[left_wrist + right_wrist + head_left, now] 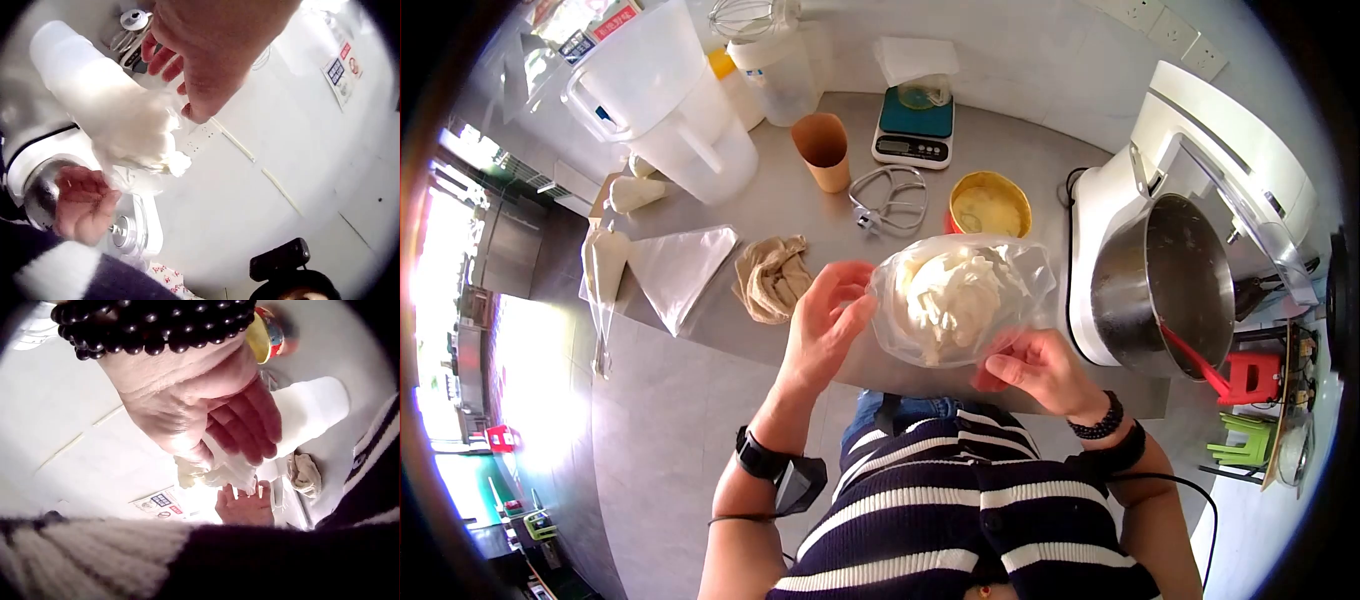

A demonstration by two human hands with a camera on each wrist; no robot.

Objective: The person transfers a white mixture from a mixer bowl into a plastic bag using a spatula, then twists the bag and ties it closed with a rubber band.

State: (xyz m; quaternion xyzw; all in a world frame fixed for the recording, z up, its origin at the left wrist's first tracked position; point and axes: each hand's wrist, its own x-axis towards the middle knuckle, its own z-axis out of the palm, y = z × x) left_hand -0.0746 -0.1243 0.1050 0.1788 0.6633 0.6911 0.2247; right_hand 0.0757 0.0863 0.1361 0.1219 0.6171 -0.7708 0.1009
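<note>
Our cream-filled clear bag (955,300), its mouth gaping at the top of a tall white container (61,51) between our loosely spread left hand (828,325) and right hand (1045,368), neither visibly pinching it, should handle soft, slippery and bottom-heavy, so we would take its thin rim and brace the container against the desk (1025,150).

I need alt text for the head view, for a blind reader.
A person's left hand and right hand are at the edges of a clear bag holding white cream over a grey counter. A white mixer with a metal bowl stands to the right; a crumpled cloth lies left.
</note>
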